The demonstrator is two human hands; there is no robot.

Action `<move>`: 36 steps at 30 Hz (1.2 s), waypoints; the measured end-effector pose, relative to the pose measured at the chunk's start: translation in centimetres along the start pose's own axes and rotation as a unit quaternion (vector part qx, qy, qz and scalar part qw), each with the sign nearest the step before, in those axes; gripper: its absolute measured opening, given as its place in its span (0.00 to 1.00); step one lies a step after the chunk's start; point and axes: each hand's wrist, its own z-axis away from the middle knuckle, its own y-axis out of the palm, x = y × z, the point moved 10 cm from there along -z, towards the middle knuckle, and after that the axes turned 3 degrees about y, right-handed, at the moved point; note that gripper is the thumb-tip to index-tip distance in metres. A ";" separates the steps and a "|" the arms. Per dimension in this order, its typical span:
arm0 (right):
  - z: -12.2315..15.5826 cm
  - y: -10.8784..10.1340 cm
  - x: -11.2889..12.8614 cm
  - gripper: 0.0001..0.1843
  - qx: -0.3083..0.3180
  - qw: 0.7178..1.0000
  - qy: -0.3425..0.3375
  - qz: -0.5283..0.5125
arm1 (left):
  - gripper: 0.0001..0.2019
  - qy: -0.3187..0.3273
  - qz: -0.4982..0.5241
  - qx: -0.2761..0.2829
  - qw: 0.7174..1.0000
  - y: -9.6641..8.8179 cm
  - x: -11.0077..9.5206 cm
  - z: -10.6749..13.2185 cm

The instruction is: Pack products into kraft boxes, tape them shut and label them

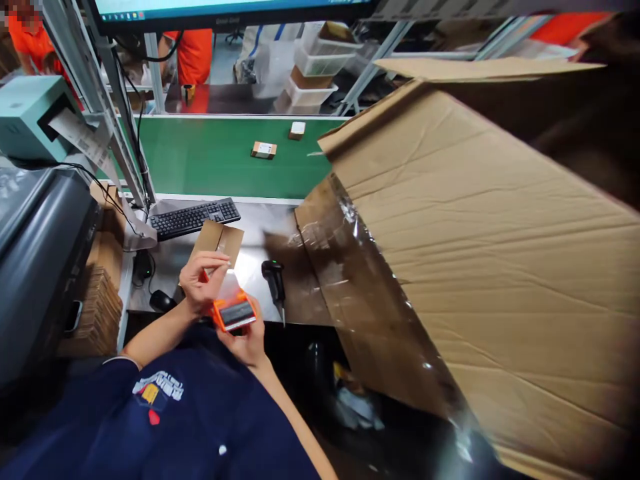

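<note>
Both hands meet over the near edge of a steel table (280,227). My right hand (247,340) grips a small orange-edged packet (233,313) with a dark face from below. My left hand (203,283) is closed in a pinch on the packet's clear plastic wrap at its top. A small flat cardboard box (219,241) lies just behind the hands. A black barcode scanner (274,280) lies on the table to the right of them.
A large cardboard carton (490,267) with taped flaps fills the right side. A keyboard (195,217), a mouse (163,301), a label printer (27,113) and a stack of flat boxes (100,300) sit at left. Two small parcels (263,150) lie on the green conveyor (210,160). People in orange stand beyond.
</note>
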 end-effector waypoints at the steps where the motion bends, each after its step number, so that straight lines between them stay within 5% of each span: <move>1: -0.3 -0.1 0.5 0.34 -0.008 1.000 -0.012 0.000 | 0.02 -0.015 0.014 -0.021 1.000 -0.3 0.2 0.1; 6: -2.0 0.2 3.6 0.30 0.048 0.988 -0.147 0.032 | 0.09 -0.210 0.085 -0.049 0.973 0.0 3.2 0.9; 9: -2.6 -0.3 5.4 0.23 0.081 0.972 -0.215 0.057 | 0.13 -0.326 0.121 0.036 0.937 1.8 4.4 0.7; 11: -2.8 -1.5 6.5 0.18 0.097 0.968 -0.229 0.043 | 0.13 -0.349 0.140 0.114 0.920 2.8 3.8 0.0; 13: -2.9 -2.9 7.8 0.16 0.124 0.965 -0.230 0.028 | 0.11 -0.316 0.139 0.163 0.924 3.0 2.0 -1.1; 18: -2.7 -6.6 10.6 0.11 0.151 0.957 -0.226 0.101 | 0.04 -0.106 0.110 0.170 0.974 2.0 -5.4 -3.8; 23: -1.4 -9.0 10.4 0.06 0.100 0.945 -0.236 0.205 | 0.01 0.049 0.073 0.235 0.968 3.9 -10.5 -3.7; 29: 2.1 -12.4 5.7 0.05 -0.054 0.892 -0.257 0.367 | 0.02 0.154 0.119 0.314 0.929 7.2 -12.7 -1.2; 34: 4.7 -12.8 2.2 0.10 -0.059 0.882 -0.161 0.440 | 0.04 0.231 0.207 0.391 0.867 9.2 -13.9 1.9; 36: 6.2 -12.7 2.1 0.10 -0.071 0.877 -0.132 0.457 | 0.04 0.213 0.207 0.415 0.860 9.7 -13.2 2.3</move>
